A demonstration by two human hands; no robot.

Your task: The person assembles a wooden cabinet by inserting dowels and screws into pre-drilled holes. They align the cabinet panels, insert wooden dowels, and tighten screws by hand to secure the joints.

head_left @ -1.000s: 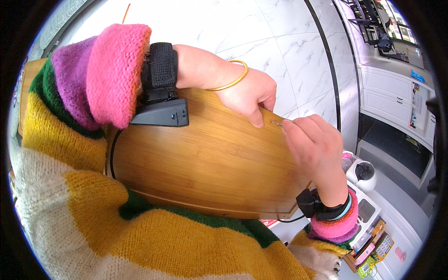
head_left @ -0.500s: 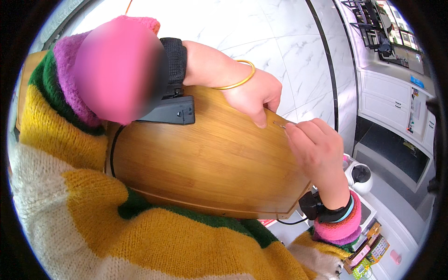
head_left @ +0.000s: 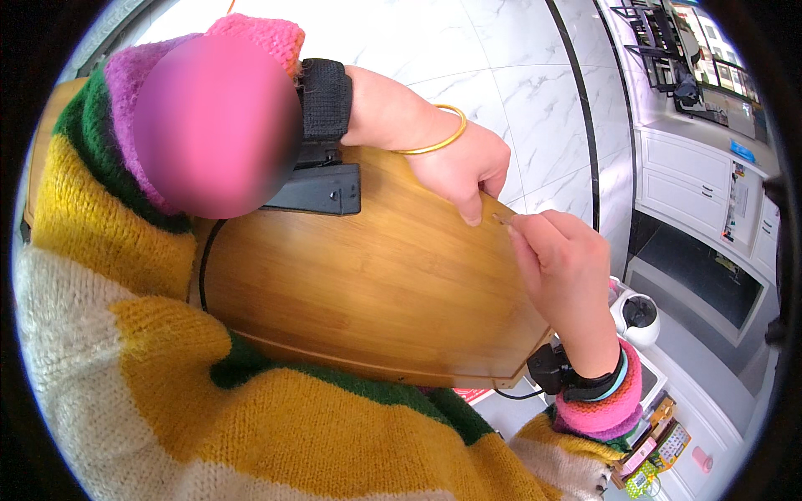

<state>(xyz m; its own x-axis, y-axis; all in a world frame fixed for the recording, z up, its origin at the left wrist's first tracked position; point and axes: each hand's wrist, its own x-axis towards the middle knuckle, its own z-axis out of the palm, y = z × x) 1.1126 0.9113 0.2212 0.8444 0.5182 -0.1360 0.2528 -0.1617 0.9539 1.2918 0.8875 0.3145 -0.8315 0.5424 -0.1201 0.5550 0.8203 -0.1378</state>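
Observation:
A wide bamboo-coloured wooden board (head_left: 368, 275) spans the space in front of me. My left hand (head_left: 459, 171) is closed over its far right edge, thumb on the top face and the other fingers curled over the rim. A gold bangle (head_left: 443, 142) circles that wrist. Close by on the right, my right hand (head_left: 560, 259) pinches a small thin metal piece (head_left: 501, 219) against the board near this edge. The piece is too small to name, and my fingertips partly cover it.
A black strapped device (head_left: 326, 190) on my left forearm lies over the board, with a black cable (head_left: 203, 271) trailing from it. White marbled floor tiles (head_left: 535, 100) extend beyond. To the right stand a white appliance (head_left: 639, 321), small packages (head_left: 668, 451) and white cabinets (head_left: 685, 171).
My right hand has shifted slightly up and left, its wrist turned a little. The metal piece has moved slightly with it. My left hand keeps its grip on the edge.

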